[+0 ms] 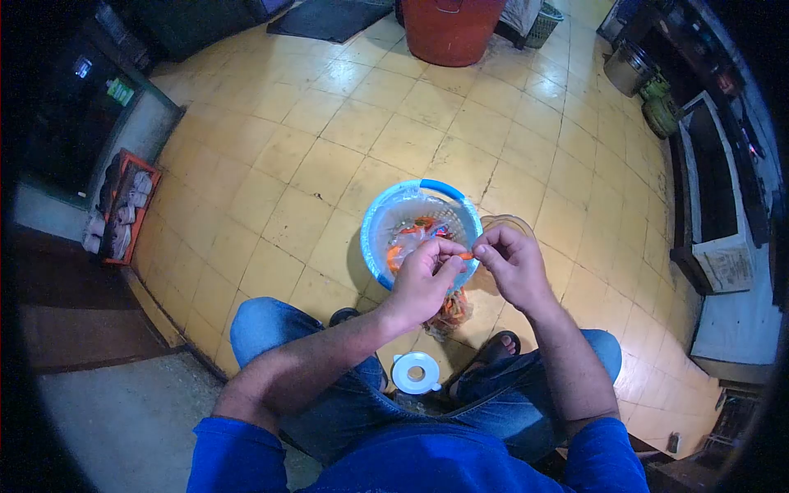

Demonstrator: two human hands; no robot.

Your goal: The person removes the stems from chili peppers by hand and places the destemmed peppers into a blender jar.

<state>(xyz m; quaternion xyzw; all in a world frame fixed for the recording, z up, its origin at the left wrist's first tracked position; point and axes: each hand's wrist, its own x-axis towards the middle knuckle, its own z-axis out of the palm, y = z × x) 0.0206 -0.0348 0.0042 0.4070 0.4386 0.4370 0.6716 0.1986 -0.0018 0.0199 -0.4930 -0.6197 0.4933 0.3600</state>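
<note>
Over the rim of a blue plastic basket (378,209), my left hand (426,278) pinches a small orange chili pepper (466,255). The fingertips of my right hand (516,267) are closed together at the pepper's other end. Inside the basket lies clear plastic (408,240) with orange and red peppers (394,259) in and around it. Partly behind my right hand is a brownish see-through bowl (514,219), its contents hidden. More orange peppers in a clear bag (450,317) rest on the floor below the basket, between my feet.
A white round piece with a centre hole (417,361) sits between my knees. Farther off stand a red tub (454,37), an orange shoe rack (136,209), a green gas cylinder (660,115) and a metal pot (629,68). Yellow tiles (271,197) cover the floor.
</note>
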